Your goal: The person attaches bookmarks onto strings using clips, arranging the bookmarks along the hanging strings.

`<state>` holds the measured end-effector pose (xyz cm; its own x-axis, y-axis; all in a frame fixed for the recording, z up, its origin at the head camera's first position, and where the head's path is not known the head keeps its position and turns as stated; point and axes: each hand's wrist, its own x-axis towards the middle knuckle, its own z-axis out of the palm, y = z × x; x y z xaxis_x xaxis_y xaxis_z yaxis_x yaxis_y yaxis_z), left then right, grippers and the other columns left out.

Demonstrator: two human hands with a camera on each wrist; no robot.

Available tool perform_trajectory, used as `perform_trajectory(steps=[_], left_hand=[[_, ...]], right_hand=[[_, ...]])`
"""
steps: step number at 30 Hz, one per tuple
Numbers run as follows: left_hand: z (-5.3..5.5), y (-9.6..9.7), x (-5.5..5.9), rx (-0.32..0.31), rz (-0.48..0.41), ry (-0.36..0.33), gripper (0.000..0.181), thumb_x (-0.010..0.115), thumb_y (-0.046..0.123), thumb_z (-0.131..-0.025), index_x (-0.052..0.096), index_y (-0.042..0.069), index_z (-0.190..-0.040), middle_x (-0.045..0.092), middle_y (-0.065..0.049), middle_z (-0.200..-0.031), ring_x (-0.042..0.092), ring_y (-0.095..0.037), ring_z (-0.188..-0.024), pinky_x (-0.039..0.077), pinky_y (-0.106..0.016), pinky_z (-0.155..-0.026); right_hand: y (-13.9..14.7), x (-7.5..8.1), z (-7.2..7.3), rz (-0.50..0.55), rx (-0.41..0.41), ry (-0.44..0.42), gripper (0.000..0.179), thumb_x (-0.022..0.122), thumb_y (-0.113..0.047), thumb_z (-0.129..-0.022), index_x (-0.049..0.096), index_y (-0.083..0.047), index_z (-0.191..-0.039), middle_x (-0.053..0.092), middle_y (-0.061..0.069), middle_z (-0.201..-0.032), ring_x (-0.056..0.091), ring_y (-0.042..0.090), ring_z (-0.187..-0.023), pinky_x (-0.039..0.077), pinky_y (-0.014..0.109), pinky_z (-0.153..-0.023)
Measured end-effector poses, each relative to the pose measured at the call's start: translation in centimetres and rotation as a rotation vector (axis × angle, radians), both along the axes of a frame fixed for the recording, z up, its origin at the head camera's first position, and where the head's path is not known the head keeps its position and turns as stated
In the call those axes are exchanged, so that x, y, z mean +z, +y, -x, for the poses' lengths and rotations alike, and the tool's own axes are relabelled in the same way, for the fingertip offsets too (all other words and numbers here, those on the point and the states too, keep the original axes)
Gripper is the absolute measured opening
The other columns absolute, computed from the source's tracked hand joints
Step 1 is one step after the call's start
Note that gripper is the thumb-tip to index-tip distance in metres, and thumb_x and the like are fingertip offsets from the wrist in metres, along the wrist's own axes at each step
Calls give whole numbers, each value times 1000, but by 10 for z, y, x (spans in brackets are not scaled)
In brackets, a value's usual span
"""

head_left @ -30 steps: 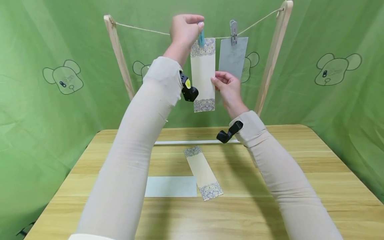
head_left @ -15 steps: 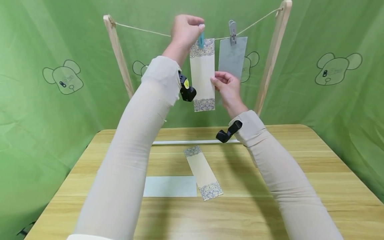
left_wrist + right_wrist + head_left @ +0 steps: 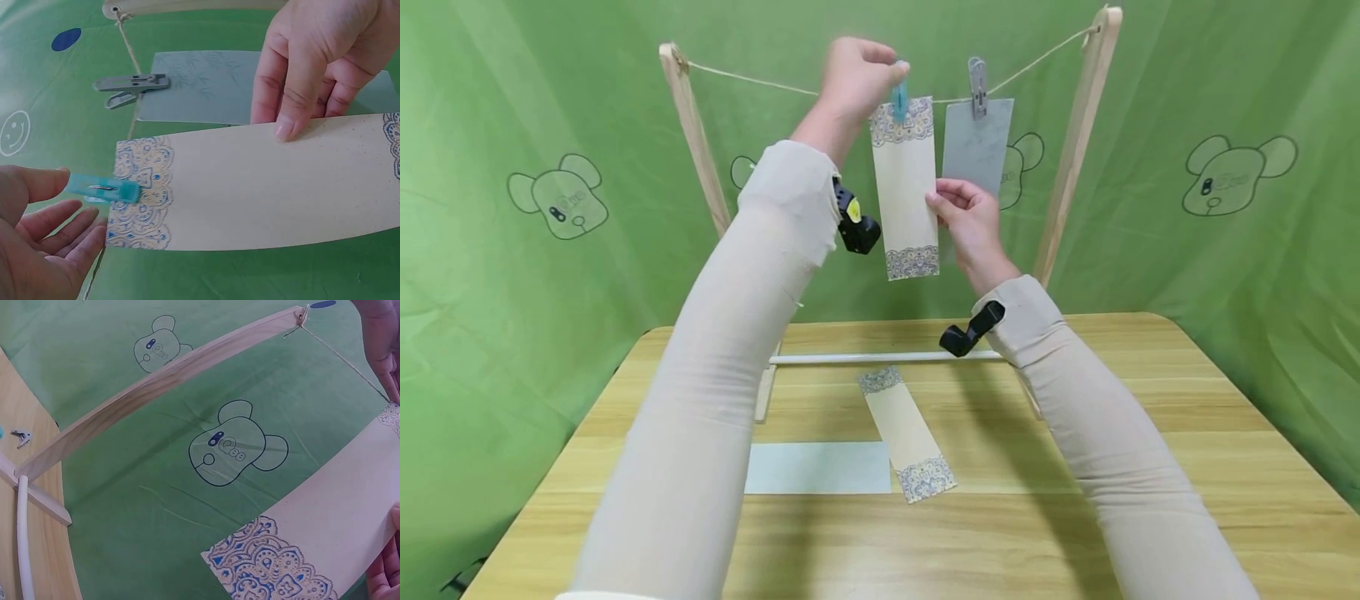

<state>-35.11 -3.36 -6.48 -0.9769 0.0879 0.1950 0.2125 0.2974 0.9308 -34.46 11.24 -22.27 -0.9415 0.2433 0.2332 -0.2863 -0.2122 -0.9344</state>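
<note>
A cream card (image 3: 905,196) with blue lace-like pattern at both ends hangs upright at the string (image 3: 748,77). A turquoise clothespin (image 3: 106,189) sits over its patterned top edge. My left hand (image 3: 857,83) pinches the clothespin's outer end between thumb and fingers. Partway down, my right hand (image 3: 972,221) pinches the card's right edge, thumb on the front. To the right, a grey-blue card (image 3: 976,142) with faint leaf shapes hangs from a grey clothespin (image 3: 978,88), partly behind my right hand.
The string spans two wooden posts (image 3: 1078,142) joined low by a white rod (image 3: 865,358). On the wooden table (image 3: 1037,533) lie another patterned cream card (image 3: 906,429) and a pale blue card (image 3: 820,468). Beyond the left post, a grey clothespin (image 3: 22,438) lies on the table.
My left hand and the card's top have shifted slightly left, and the card leans a little more. Both hands keep their grips.
</note>
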Motion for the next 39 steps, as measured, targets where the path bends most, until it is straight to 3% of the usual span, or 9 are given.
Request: perform_trajectory(steps=[5,9,14,19,27,32,39], left_hand=[[-5,-7,2,9,-36,26,42,63,18,-91,53,14,-132,52,6,-135,44,-3,-124,34,-13,-102],[-13,-19,-2,-8,-81,86,40,63,18,-91,55,15,-130,55,5,-132,47,-2,-121,35,-12,-100],[-25,-41,-13,-7,-64,124,39,64,21,-90,56,15,-128,56,5,-131,49,-4,-119,37,-12,-99],[-34,-62,-35,-26,-13,163,41,63,20,-90,55,12,-130,57,1,-131,51,-7,-117,39,-11,-98],[-47,-104,-92,-60,54,203,42,63,21,-91,54,8,-130,56,-7,-131,54,-14,-116,42,-18,-98],[-56,-131,-141,-47,47,163,41,60,20,-92,53,5,-130,55,-12,-132,53,-20,-118,42,-25,-101],[-77,-151,-215,-55,23,68,44,60,22,-92,51,4,-131,55,-11,-132,53,-22,-119,42,-26,-103]], right_hand=[[1,-2,2,-10,-4,-18,16,68,2,-83,67,-7,-96,64,-1,-83,57,9,-74,50,16,-66],[1,-4,3,-34,7,1,14,68,2,-83,67,-8,-92,64,-1,-82,57,9,-73,50,17,-67],[3,-7,6,-94,35,21,12,68,2,-83,67,-9,-88,64,-1,-82,57,9,-74,51,21,-72],[6,-8,7,-106,48,38,10,68,1,-84,67,-8,-88,63,-2,-79,56,8,-70,50,18,-67],[17,-16,3,-236,111,46,17,67,-6,-86,66,-4,-103,68,-1,-89,63,11,-82,52,20,-79],[30,-29,-4,-305,144,31,27,65,-9,-88,62,0,-114,69,3,-101,64,9,-88,52,20,-84],[42,-58,-15,-411,172,-52,35,64,-19,-90,59,-2,-121,66,4,-113,61,10,-94,49,24,-88]])
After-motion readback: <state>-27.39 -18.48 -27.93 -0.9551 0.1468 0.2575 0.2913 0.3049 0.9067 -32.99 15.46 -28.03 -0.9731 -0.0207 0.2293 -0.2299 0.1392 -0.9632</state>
